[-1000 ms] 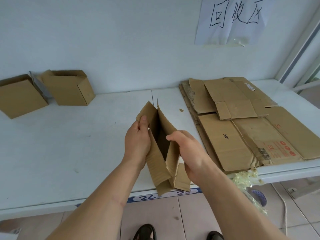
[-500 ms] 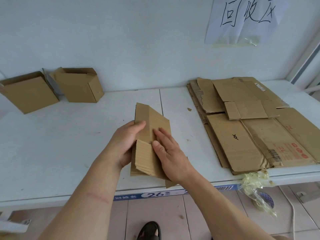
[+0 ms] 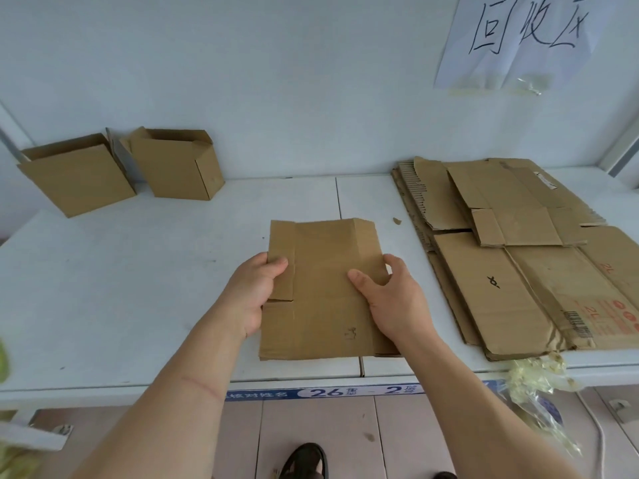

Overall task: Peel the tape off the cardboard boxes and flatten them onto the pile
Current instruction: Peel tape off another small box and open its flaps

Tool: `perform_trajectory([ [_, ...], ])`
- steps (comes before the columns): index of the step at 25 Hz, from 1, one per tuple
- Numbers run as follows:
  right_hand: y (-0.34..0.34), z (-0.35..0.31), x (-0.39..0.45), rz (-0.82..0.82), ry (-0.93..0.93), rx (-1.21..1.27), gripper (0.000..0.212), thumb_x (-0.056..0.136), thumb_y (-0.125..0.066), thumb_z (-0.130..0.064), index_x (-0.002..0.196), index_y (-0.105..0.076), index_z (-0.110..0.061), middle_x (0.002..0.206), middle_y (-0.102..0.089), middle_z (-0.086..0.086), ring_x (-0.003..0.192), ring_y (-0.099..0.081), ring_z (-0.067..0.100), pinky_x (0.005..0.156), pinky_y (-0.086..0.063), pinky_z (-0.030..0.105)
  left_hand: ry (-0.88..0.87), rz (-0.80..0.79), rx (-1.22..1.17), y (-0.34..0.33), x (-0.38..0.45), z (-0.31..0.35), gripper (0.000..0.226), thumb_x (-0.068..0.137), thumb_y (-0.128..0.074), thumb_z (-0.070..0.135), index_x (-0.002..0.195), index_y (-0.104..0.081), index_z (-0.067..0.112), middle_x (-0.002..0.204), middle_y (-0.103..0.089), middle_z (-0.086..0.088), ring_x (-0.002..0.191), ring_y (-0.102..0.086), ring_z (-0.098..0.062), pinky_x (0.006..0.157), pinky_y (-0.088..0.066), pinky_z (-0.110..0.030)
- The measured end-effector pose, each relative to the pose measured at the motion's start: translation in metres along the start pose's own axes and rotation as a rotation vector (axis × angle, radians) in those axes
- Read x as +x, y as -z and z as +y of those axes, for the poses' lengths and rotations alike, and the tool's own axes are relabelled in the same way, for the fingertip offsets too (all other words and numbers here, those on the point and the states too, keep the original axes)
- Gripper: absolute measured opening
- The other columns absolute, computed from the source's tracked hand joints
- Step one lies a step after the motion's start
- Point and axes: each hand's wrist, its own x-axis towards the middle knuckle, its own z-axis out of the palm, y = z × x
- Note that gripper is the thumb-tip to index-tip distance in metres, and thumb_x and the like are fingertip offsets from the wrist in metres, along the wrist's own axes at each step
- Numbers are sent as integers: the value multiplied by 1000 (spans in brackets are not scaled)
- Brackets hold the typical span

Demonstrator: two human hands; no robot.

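A flattened brown cardboard box (image 3: 323,292) lies level over the white table, near its front edge. My left hand (image 3: 257,293) grips its left edge, thumb on top. My right hand (image 3: 390,299) grips its right edge, thumb pressed on the upper face. The pile of flattened cardboard (image 3: 518,257) lies to the right on the table. Two open, still-formed boxes stand at the back left: one tilted (image 3: 77,174), one upright (image 3: 179,165). A wad of peeled yellowish tape (image 3: 534,376) hangs off the table's front edge below the pile.
The white table (image 3: 138,271) runs up to a pale wall. A paper sign with handwriting (image 3: 525,39) is taped on the wall at the right. A small cardboard scrap (image 3: 397,221) lies between the held box and the pile. Below the table edge are floor tiles and my shoe (image 3: 306,461).
The box was half open and upright between my hands a second ago. It is now pressed fully flat and turned level, held by both side edges.
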Motion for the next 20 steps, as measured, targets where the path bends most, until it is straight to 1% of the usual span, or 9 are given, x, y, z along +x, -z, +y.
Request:
perform_trajectory([
  [3,-7,8,5,88,77,-370,66,91,-55,-57,142,-33,-22,123,-59,-1,106,-61,24,72,-43,31,-150,165,487,-12,10,-19,37,101,-45,35,134,-47,18,107,-63,7,90,-59,-15,78,-48,-33],
  [5,-11,16,10,113,97,-621,64,93,-47,-62,140,-33,-21,120,-55,1,98,-62,25,67,-41,33,-202,257,856,-21,10,-29,49,103,-37,36,148,-26,21,93,-59,8,77,-53,-16,68,-39,-31],
  [6,-12,21,12,118,96,-731,62,93,-44,-63,138,-36,-21,118,-53,2,97,-62,25,66,-41,33,-238,281,1015,-24,10,-33,50,103,-34,35,150,-22,23,94,-59,4,79,-54,-18,67,-40,-32],
  [7,-14,27,13,138,111,-819,60,94,-41,-64,134,-40,-20,119,-51,3,100,-60,24,69,-42,33,-286,301,1149,-27,11,-36,49,103,-32,33,150,-23,26,106,-58,-1,90,-55,-21,73,-42,-34],
  [9,-18,34,15,230,216,-930,54,95,-40,-61,130,-49,-20,131,-48,4,117,-50,24,89,-40,35,-424,298,1373,-29,20,-48,45,102,-34,25,146,-34,29,143,-38,-7,127,-38,-29,101,-36,-40],
  [11,-22,37,18,250,329,-977,48,99,-36,-53,132,-52,-21,146,-41,3,137,-34,24,109,-27,40,-530,200,1469,-31,30,-52,40,101,-33,23,139,-45,27,154,-27,-3,142,-17,-28,116,-19,-41],
  [14,-29,34,17,50,324,-965,55,103,-21,-47,150,-31,-21,162,-17,-2,151,-2,19,120,-6,42,-553,170,1452,-44,44,-45,41,103,-25,42,127,-50,19,138,-43,-5,132,-32,-25,110,-27,-41],
  [17,-35,32,8,-88,367,-928,61,102,-16,-49,157,-12,-23,166,3,-2,150,14,17,121,5,43,-574,80,1457,-58,62,-33,47,102,-25,45,138,-40,19,145,-35,-4,137,-26,-25,114,-22,-42],
  [20,-38,37,8,-140,365,-936,65,100,-10,-55,157,-3,-25,165,8,-3,150,16,14,121,9,43,-498,-36,1464,-59,76,-36,52,101,-14,52,150,-21,38,160,-13,8,148,-5,-21,118,-4,-49],
])
